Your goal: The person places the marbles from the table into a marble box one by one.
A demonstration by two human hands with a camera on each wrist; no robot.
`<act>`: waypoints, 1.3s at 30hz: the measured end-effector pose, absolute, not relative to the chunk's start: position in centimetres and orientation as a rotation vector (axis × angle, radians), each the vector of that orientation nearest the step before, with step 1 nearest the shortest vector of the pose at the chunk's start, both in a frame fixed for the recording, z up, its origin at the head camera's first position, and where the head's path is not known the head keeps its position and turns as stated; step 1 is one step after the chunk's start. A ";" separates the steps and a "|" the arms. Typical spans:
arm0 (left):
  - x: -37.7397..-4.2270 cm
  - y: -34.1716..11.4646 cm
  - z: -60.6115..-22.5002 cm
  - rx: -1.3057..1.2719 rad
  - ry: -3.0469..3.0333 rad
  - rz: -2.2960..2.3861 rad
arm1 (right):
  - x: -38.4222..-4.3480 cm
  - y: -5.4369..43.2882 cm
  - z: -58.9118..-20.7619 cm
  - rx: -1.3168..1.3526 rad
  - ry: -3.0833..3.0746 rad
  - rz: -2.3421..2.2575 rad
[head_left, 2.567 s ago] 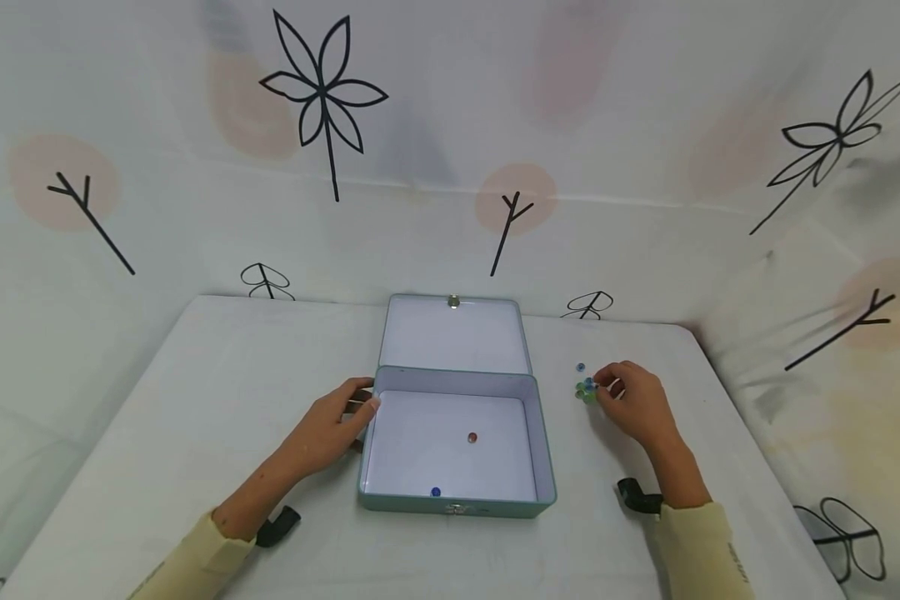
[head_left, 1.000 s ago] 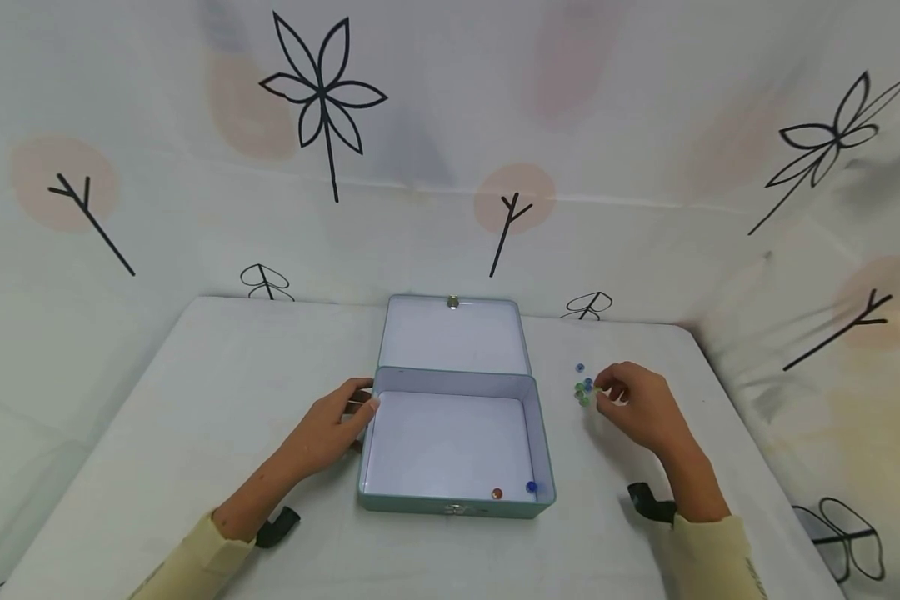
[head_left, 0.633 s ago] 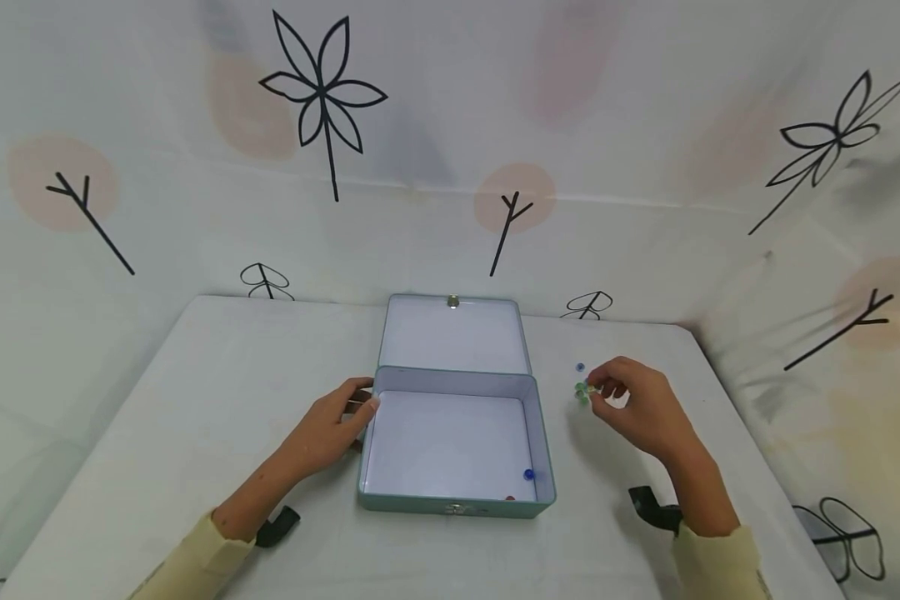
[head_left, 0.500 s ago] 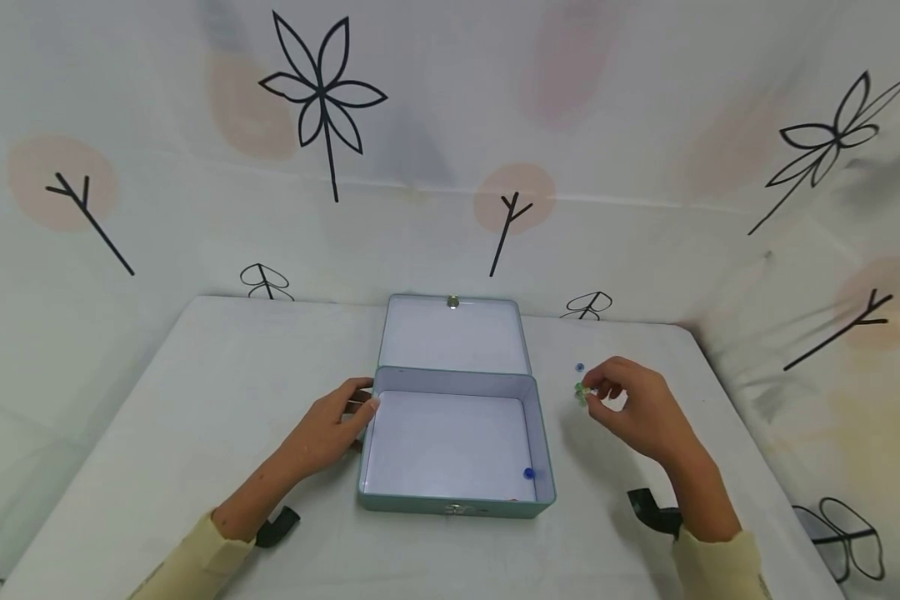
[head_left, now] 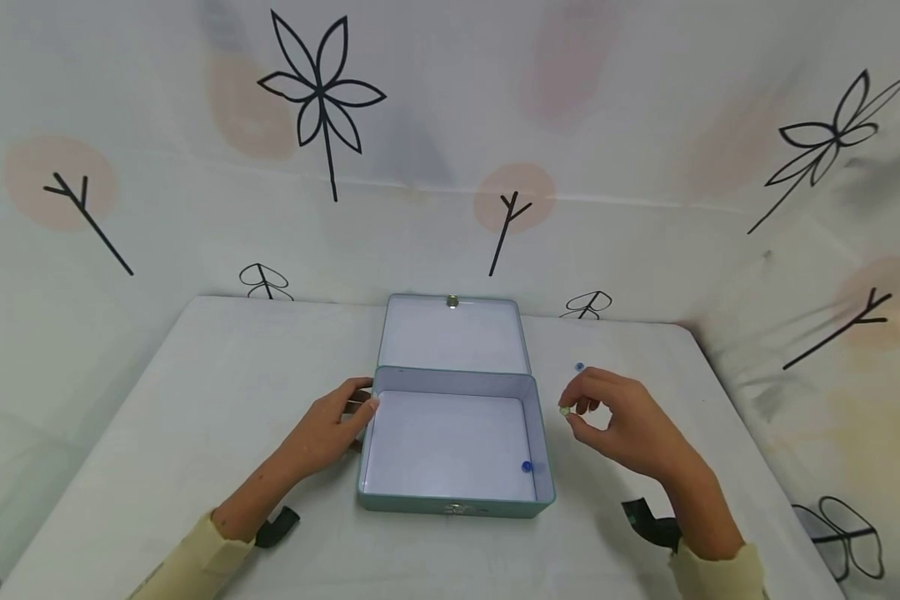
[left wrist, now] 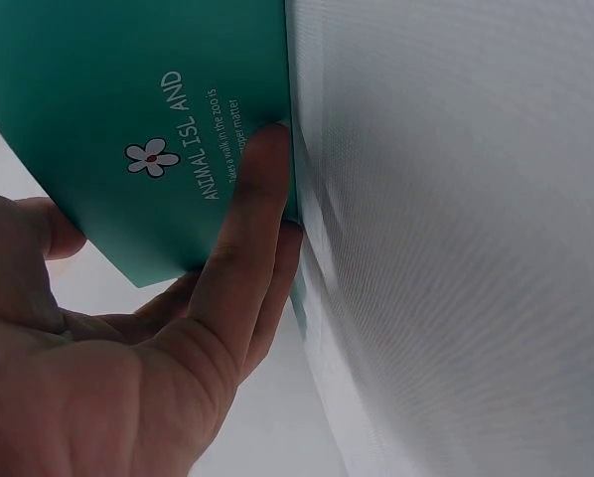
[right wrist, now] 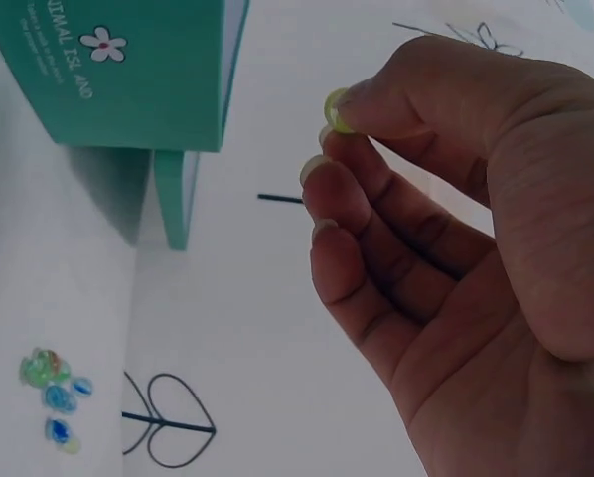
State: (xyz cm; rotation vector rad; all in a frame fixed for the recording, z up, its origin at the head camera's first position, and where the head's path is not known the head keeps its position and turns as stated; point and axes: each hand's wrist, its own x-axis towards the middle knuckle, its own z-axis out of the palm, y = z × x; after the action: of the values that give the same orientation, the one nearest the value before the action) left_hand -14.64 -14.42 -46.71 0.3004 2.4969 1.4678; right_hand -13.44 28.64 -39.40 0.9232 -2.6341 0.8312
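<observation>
My left hand (head_left: pixel 330 429) rests against the left side of a green tin box (head_left: pixel 457 507), its thumb at the rim. In the left wrist view the fingers lie fairly straight along the box's printed wall. Between thumb and forefinger my right hand (head_left: pixel 622 421) pinches a yellow-green glass marble (right wrist: pixel 337 111), above the table just right of the box. A blue marble (head_left: pixel 527 467) lies inside near the right wall. Several green and blue marbles (right wrist: pixel 59 397) sit on the table in the right wrist view; from the head, my right hand hides most of them.
The box's lid (head_left: pixel 453 333) is folded back behind it, with a clasp at its far edge. Another blue marble (head_left: pixel 579 367) lies beyond my right hand. A white patterned cloth (head_left: pixel 420 167) hangs behind the white table (head_left: pixel 270 350).
My right hand has moved left and nearer the box with the yellow-green marble. Inside, the blue marble rolled rightward; the reddish one rolled forward out of sight behind the front wall.
</observation>
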 end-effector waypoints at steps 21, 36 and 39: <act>-14.7 -14.2 -46.6 0.287 2.516 1.440 | -12.6 26.5 -39.7 1.204 -2.796 0.877; -14.7 -14.2 -46.6 0.289 2.523 1.438 | -13.7 28.1 -40.1 1.052 -2.689 0.867; -14.6 -14.3 -46.6 0.292 2.524 1.437 | -14.5 29.2 -40.7 0.919 -2.634 0.811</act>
State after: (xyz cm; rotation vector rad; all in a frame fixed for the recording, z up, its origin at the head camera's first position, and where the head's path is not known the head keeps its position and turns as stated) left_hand -14.64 -14.30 -46.62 0.2919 2.5236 1.4370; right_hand -14.54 29.18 -40.67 0.9188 -2.6340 0.8113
